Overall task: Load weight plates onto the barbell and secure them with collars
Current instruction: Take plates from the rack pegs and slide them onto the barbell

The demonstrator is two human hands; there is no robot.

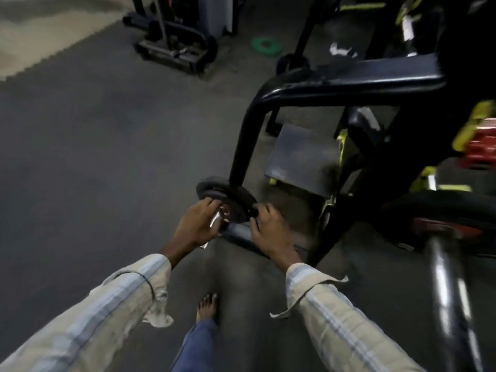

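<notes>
Dark rubber gym flooring fills most of the head view, with a pale strip of floor at the far top left. Picture is blurry. My left hand curls its fingers over the near-left rim of a small black weight plate, thumb side toward a shiny chrome piece at the plate's centre; can't tell if that is a bar sleeve end or a collar. My right hand grips the plate's right edge, fingers wrapped round the rim. Plate sits tilted, low near the floor, just in front of the foot of a black tubular machine frame. Green plate lies flat on the floor well behind. Red plates sit at far right. Chrome bar crosses the lower right, out of focus. Striped shirt sleeves on both arms; my bare foot below the hands.
</notes>
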